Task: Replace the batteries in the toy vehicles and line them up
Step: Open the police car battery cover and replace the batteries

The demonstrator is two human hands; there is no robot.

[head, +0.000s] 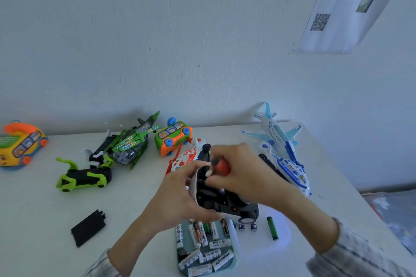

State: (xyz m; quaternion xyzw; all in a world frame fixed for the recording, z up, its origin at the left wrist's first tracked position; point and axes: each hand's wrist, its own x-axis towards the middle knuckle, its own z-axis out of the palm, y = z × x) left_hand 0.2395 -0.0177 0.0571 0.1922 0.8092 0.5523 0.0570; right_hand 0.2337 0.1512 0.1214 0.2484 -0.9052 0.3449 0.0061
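At the far left edge of the white table [45, 220] sits a yellow toy bus [20, 144] with an orange telephone handset on its roof. Next along, a lime-and-black toy car [84, 176] lies nearer the middle, and behind it, toward the back edge by the wall, a green toy helicopter [132, 141] rests on its side. A flat black battery cover [89, 228] lies alone closer to the front edge. At the back edge an orange-and-green toy bus [173, 139] is tipped onto its side, blue wheels showing, with a red-and-white toy [183, 159] just beside it. In the middle, my left hand [180, 195] grips a toy vehicle [221, 200] turned underside up, fingers curled round its white shell, its dark underside facing me. My right hand [243, 173] is closed round a red-handled screwdriver [221, 166] held over that underside; I cannot tell where its tip sits. Below my hands, at the front edge, a pale tray [231, 263] holds loose white batteries [203, 235]; a green battery [272, 228] lies on the table just right of it. Toward the right edge are two blue-and-white toy planes [279, 139], one behind the other.
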